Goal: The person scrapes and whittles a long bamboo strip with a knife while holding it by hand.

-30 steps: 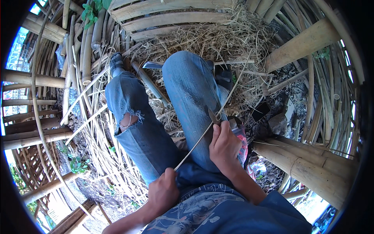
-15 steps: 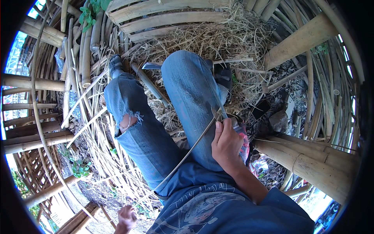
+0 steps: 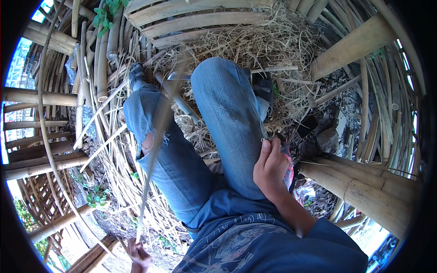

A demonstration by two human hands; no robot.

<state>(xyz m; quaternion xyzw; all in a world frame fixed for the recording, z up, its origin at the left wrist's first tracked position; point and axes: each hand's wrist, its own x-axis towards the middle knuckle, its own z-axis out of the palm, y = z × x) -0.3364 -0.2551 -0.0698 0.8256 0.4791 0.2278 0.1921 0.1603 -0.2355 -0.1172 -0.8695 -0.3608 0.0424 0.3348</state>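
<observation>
My left hand (image 3: 139, 256) is low at the left, its fingers closed on the near end of a long, thin bamboo strip (image 3: 154, 150). That strip rises steeply across my left leg, and its far end is blurred. On the outer side of my right thigh, my right hand (image 3: 269, 170) is closed, thumb on top, around a knife whose thin grey blade (image 3: 261, 126) runs forward along the jeans. The handle is hidden by the fingers. A red and white patterned cloth (image 3: 288, 169) shows just beyond that hand.
Pale shavings (image 3: 255, 43) heap ahead of my feet, under a slatted bamboo panel (image 3: 205, 22). Split strips (image 3: 123, 182) lie thickly at the left. Thick bamboo poles (image 3: 359, 186) stand close on the right. A shiny blade (image 3: 178, 76) and a bamboo tube (image 3: 184, 107) lie between my legs.
The bamboo strip has swung away from my right hand and now points forward over my left leg. My left hand has shifted slightly left and down; my right hand stays near the thigh.
</observation>
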